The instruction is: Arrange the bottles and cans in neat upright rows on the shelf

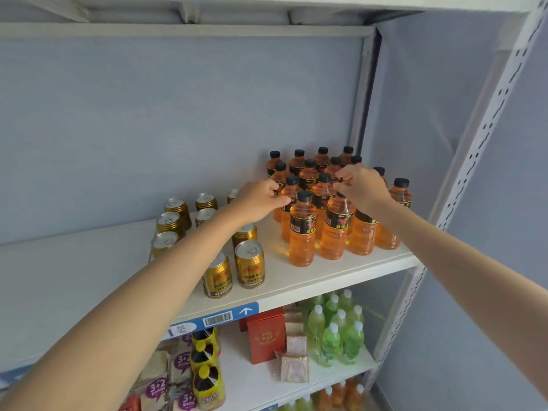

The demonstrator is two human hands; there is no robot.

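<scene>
Reaching among orange bottles (pixel 301 229): left hand (pixel 261 200) grip pinched at bottle neck; right hand (pixel 360 185) grip pinching cap.

glossy clear plastic bottles (pixel 302 232), shiny gold metal cans (pixel 250 264), on a smooth matt white shelf (pixel 284 280).

Bottles (pixel 302 229) upright in rows at right end of shelf (pixel 296 280); cans (pixel 249 264) left of them.

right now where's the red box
In the head view, the red box stands on the shelf below the drinks, right of centre, between the yellow-wrapped bottles on its left and the green bottles on its right.
</scene>
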